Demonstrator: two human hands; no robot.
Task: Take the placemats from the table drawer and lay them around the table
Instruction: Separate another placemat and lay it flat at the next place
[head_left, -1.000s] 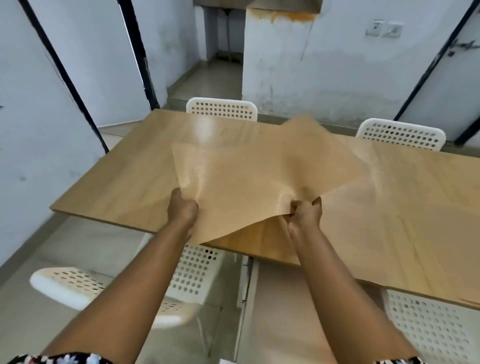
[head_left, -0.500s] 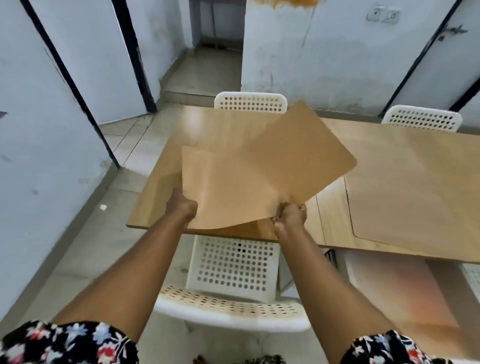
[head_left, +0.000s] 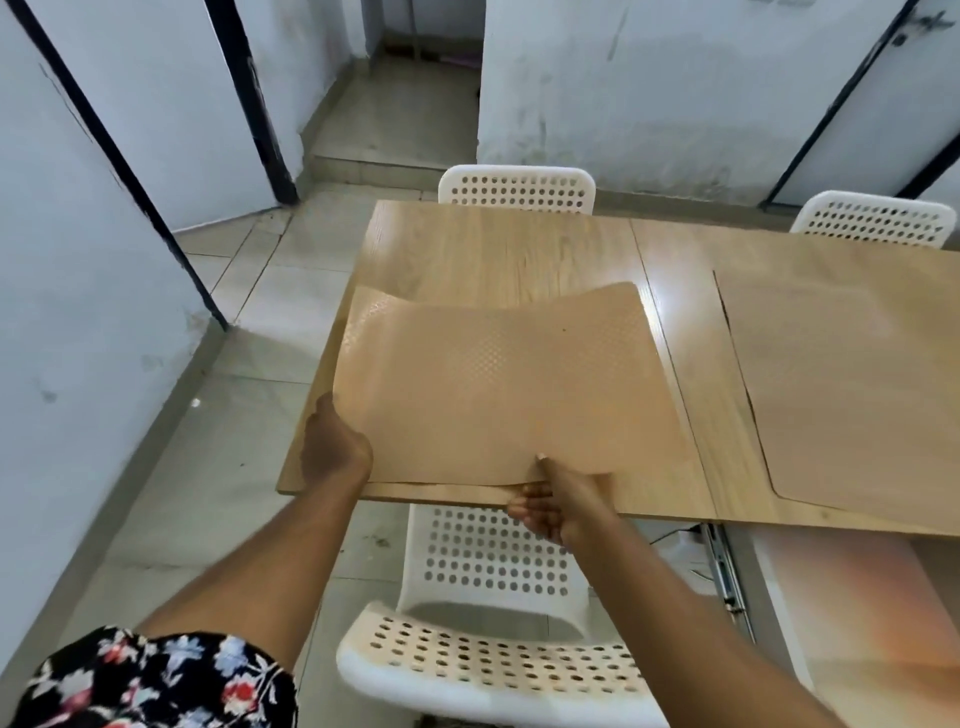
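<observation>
A tan textured placemat (head_left: 498, 384) lies over the near left end of the wooden table (head_left: 493, 249), its far edge still curled up a little. My left hand (head_left: 332, 447) grips its near left corner. My right hand (head_left: 558, 506) pinches its near edge at the table's front rim. A second tan placemat (head_left: 841, 395) lies flat on the table to the right.
A white perforated chair (head_left: 493, 613) stands tucked under the table right below my hands. Two more white chairs (head_left: 517, 189) (head_left: 872, 221) stand at the far side. An open drawer rail (head_left: 727, 577) shows under the table at right. Walls and a doorway surround the tiled floor.
The placemat has come down from a raised, twisted position to lie nearly flat on the table's left end. My view has moved closer and tilted down.
</observation>
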